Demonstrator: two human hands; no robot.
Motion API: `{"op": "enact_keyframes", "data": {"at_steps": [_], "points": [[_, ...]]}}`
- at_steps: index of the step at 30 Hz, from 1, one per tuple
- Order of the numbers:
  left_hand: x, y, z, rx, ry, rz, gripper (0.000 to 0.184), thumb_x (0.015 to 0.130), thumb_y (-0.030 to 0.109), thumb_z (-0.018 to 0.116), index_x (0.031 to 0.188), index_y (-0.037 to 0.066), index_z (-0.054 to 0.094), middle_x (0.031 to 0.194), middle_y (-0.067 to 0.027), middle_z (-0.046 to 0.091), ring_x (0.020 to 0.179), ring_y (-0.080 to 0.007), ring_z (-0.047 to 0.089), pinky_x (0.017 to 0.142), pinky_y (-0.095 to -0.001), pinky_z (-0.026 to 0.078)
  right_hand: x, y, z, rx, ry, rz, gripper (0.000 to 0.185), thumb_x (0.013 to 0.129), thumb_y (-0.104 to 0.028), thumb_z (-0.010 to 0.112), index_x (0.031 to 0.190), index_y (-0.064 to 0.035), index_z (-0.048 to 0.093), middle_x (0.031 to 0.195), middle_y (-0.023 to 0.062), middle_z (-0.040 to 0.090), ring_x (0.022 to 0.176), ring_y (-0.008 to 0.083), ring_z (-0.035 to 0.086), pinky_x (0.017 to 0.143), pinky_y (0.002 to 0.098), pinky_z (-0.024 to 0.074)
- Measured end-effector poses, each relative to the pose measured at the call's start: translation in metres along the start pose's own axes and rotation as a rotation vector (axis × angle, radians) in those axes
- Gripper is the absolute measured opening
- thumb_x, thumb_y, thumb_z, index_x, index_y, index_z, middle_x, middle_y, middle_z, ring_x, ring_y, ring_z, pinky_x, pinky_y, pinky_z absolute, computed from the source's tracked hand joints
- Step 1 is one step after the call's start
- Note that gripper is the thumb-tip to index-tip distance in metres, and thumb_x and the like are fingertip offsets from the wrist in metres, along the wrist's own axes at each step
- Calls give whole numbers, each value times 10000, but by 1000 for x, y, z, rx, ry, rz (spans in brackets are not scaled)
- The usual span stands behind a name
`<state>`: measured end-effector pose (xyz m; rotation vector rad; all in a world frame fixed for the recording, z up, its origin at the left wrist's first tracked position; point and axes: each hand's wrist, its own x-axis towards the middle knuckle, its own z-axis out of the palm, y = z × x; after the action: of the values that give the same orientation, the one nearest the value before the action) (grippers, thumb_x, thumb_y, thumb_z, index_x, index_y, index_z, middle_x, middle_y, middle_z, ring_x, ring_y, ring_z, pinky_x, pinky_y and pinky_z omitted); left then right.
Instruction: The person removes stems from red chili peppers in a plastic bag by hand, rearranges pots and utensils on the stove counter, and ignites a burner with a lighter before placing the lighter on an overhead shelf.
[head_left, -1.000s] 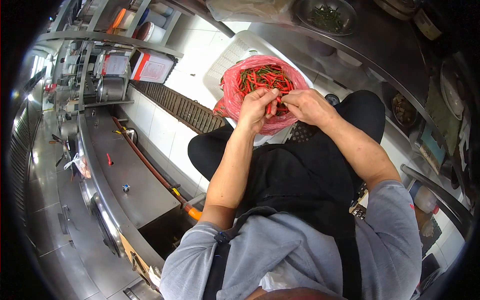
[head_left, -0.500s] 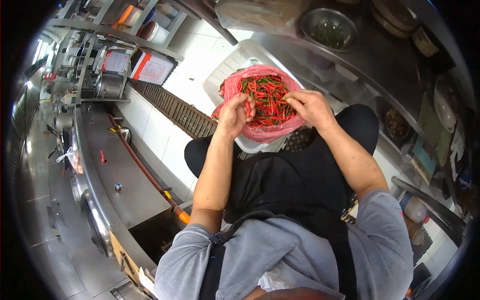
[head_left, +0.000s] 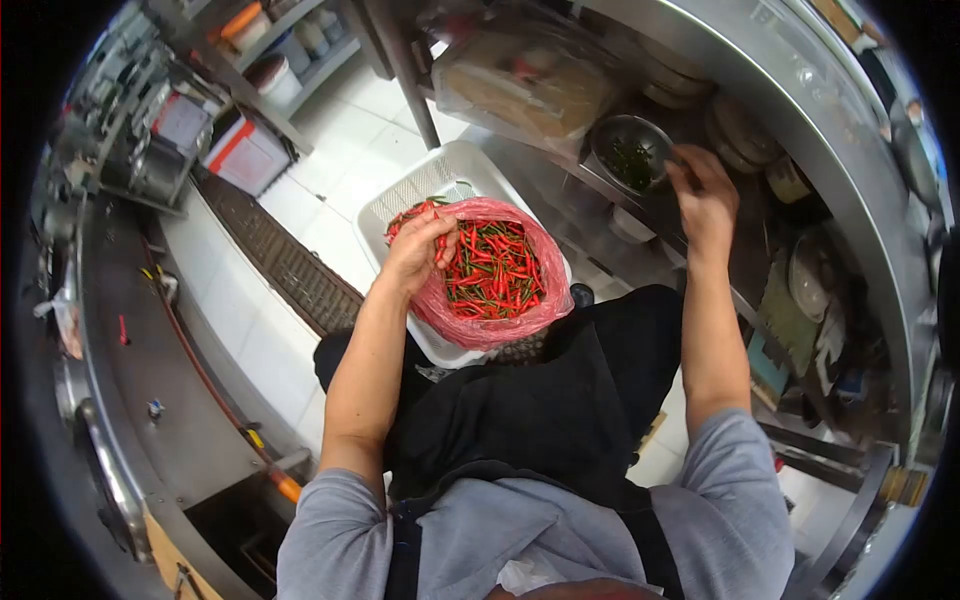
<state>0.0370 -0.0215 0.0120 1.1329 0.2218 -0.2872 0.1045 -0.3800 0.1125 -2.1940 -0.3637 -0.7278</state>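
A pink plastic bag (head_left: 545, 322) with its mouth spread wide is full of red chili peppers (head_left: 492, 275) with green stems. It sits in a white perforated basket (head_left: 378, 212). My left hand (head_left: 415, 247) is over the bag's left edge, its fingers curled around a few red chilies (head_left: 441, 243). Reached out to the right, my right hand (head_left: 708, 195) is at the rim of a metal bowl (head_left: 655, 140). Its thumb and index finger are slightly apart, and I see nothing between them. Small green bits (head_left: 630, 163) lie in the bowl.
The bowl stands on a metal shelf under a steel counter (head_left: 790, 90), beside a wrapped plastic package (head_left: 520, 85) and stacked dishes (head_left: 740, 135). A floor drain grate (head_left: 285, 255) runs to the left of the basket. Steel kitchen equipment (head_left: 150, 350) lines the left side.
My right hand has moved from the chilies in the bag out to the metal bowl at the right. My left hand stays over the bag with chilies in it. The view has shifted.
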Motion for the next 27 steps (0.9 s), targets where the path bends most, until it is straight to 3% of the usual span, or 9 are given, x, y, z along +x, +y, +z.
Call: {"op": "enact_keyframes", "data": {"at_steps": [3,5,7,11,13,19,21,22,27], "points": [[-3,-7,-11,-112,21,2,107,931,162,566,885,67,548,702,-14,536,525,-109,481,434,-235,349,-29,-14,14,106,40,4,149,848,-71,676,960,26,694,907,109,687,759,168,650,684,273,499],[-5,-2,-14,-151,-37,53,113,926,159,571,873,63,548,692,-14,533,524,-108,476,435,-235,347,-59,-31,38,194,-237,195,137,859,-66,668,938,44,691,856,101,687,721,160,642,655,274,495],[-5,4,-17,-158,-7,64,117,928,175,573,895,65,546,704,-8,528,540,-97,474,444,-234,345,-84,-36,75,197,-540,180,146,867,-99,673,934,28,700,836,104,686,685,176,642,635,287,498],[-10,9,-18,-97,54,51,133,923,178,591,923,53,544,720,-4,527,568,-84,470,466,-234,338,-114,-41,139,96,-668,86,209,849,-168,699,983,-8,703,847,158,672,711,283,656,658,345,512],[-11,6,-25,-129,58,58,129,919,164,598,933,44,551,729,-6,536,570,-81,470,471,-225,338,-123,-39,164,-21,-676,-59,261,839,-250,703,948,-13,694,874,178,673,785,368,651,704,425,511],[-17,7,-33,-47,86,86,138,909,175,615,904,42,577,701,0,545,554,-71,476,472,-212,344,-128,-44,182,-150,-785,-131,243,839,-246,703,894,-10,698,791,189,669,710,346,656,667,407,515],[-19,5,-33,-10,111,88,136,902,181,620,901,50,583,689,8,542,544,-69,480,473,-212,346,-124,-48,168,-53,-908,321,199,853,-200,688,885,-4,699,747,165,676,589,257,646,595,358,511],[-20,3,-33,13,106,82,130,900,181,619,901,55,585,685,11,542,547,-67,488,473,-209,348,-121,-51,162,72,-894,443,169,874,-159,669,877,8,695,712,105,683,530,144,608,527,287,482],[-23,-7,-23,118,91,80,119,893,183,621,903,69,591,671,26,542,552,-60,503,474,-199,353,-113,-38,137,406,-824,648,173,910,-133,637,924,36,672,749,62,684,550,99,601,494,224,431]]}}
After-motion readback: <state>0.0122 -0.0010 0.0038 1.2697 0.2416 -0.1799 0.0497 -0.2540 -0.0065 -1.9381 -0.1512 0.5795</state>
